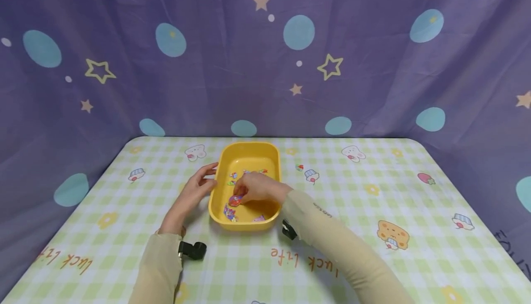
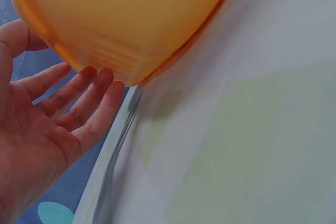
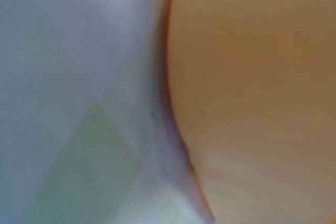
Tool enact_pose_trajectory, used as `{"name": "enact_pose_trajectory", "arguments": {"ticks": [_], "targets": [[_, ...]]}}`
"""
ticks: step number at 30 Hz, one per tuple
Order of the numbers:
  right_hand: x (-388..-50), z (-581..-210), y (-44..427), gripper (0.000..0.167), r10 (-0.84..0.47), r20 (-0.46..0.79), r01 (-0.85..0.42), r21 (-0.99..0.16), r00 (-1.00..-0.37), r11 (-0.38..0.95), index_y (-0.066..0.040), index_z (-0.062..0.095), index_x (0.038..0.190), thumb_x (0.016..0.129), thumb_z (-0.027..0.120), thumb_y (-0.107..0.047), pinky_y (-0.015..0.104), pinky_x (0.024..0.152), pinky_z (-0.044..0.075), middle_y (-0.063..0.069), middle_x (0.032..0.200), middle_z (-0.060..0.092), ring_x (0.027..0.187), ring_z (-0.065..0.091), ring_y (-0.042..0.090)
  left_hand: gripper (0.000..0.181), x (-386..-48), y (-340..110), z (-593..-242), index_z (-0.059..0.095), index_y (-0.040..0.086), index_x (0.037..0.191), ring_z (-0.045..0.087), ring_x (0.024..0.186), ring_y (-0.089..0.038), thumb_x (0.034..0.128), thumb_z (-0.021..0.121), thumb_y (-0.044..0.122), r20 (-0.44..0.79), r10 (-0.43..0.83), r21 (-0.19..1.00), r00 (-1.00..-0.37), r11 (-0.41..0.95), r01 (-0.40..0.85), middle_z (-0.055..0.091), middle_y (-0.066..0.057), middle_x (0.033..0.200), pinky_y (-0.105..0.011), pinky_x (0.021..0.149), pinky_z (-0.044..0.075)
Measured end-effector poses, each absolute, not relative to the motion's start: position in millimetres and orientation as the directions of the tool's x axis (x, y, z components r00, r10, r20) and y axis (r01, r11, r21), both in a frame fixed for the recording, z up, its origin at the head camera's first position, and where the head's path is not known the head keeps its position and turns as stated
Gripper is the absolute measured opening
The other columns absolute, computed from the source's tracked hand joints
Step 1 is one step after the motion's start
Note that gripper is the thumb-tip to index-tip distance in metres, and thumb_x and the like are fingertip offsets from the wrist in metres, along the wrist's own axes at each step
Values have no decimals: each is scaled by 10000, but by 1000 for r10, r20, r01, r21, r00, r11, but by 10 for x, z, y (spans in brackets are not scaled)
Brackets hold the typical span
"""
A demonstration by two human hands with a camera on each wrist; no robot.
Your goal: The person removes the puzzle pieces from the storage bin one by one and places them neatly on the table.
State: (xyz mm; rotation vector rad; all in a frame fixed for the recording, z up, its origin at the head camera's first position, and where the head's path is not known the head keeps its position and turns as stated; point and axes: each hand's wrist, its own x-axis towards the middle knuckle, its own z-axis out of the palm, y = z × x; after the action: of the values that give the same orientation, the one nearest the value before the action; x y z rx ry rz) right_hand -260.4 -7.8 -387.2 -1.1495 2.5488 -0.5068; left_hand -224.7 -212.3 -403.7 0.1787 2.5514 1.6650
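A yellow plastic bin [image 1: 244, 225] stands on the table with several small, colourful flat-looking pieces on its floor. My right hand [image 1: 257, 187] reaches down inside it, and the fingertips pinch a small red-and-purple piece [image 1: 235, 200]. Close by lie a multicoloured piece [image 1: 230, 212] and a purple piece [image 1: 259, 218]. From the left, my left hand [image 1: 197, 190] touches the bin's outer wall. In the left wrist view its fingers [image 2: 84, 108] are spread, with the tips against the wall. The right wrist view shows only the bin's outer side [image 3: 252, 98]; the right hand is hidden there.
A green-and-white checked cloth [image 1: 352, 211] with printed cartoons covers the table. Behind the table hangs a purple curtain [image 1: 232, 64] with stars and blue ovals. A dark wrist mount [image 1: 193, 250] sits on the left sleeve, and another dark mount [image 1: 289, 229] shows by the right forearm.
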Motion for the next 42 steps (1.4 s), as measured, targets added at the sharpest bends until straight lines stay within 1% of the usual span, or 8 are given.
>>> {"name": "enact_pose_trajectory", "arguments": {"ticks": [5,9,14,20,26,29,33,42], "targets": [[-2558,-3827,-69,212,-768,-121,-658,-443,-629,609,-134,683,1007,804,685,-193,162,756,409,-57,866,638,784,532,48,546,-2249,-2126,-4055,329,193,1406,512,1093,-299,888,501,199,-13,158,920,-987,389,50,425,-144,1329,-370,842,480],[-2529,-3778,-61,252,-769,-89,-680,-409,-633,608,-127,672,1063,816,670,-178,178,788,405,-33,901,596,826,523,70,552,-2243,-2128,-4048,322,193,1411,505,1100,-302,890,506,195,-14,158,924,-987,379,48,414,-147,1341,-385,854,475],[-2521,-3686,-14,259,-761,-33,-683,-419,-647,599,-126,678,1077,820,663,-156,168,768,424,-8,914,573,830,544,84,547,-2250,-2142,-4031,325,201,1408,503,1088,-293,889,498,198,-12,156,916,-988,398,52,416,-140,1334,-381,851,475],[-2511,-3596,100,254,-743,11,-666,-453,-669,592,-115,666,1080,827,647,-127,189,787,430,8,969,573,843,538,107,550,-2251,-2144,-4026,326,197,1409,501,1084,-290,889,504,206,-6,155,919,-988,389,56,413,-142,1339,-373,853,471],[-2544,-3529,249,262,-745,67,-683,-460,-664,567,-97,655,1090,829,633,-100,218,807,442,16,1001,602,868,563,121,553,-2241,-2133,-4028,319,204,1413,496,1104,-296,893,507,221,-10,159,922,-987,384,53,406,-145,1351,-382,865,462],[-2557,-3473,325,274,-738,73,-676,-469,-671,568,-98,646,1106,833,635,-117,238,817,448,14,1013,600,886,565,130,555,-2241,-2134,-4022,318,210,1413,490,1109,-289,891,507,227,-19,149,919,-989,393,42,405,-134,1354,-391,876,457],[-2588,-3423,446,287,-725,90,-675,-457,-683,579,-98,640,1117,833,643,-138,241,799,456,9,1023,598,887,574,132,549,-2244,-2140,-4026,320,208,1412,487,1113,-292,893,501,225,-20,150,915,-988,400,43,407,-134,1351,-395,875,458],[-2664,-3370,728,263,-703,151,-686,-433,-695,585,-79,650,1087,828,642,-124,236,755,471,38,1030,599,855,578,139,543,-2246,-2153,-4030,321,202,1410,496,1111,-292,895,494,214,-15,158,918,-987,395,49,405,-136,1351,-386,860,470]]}}
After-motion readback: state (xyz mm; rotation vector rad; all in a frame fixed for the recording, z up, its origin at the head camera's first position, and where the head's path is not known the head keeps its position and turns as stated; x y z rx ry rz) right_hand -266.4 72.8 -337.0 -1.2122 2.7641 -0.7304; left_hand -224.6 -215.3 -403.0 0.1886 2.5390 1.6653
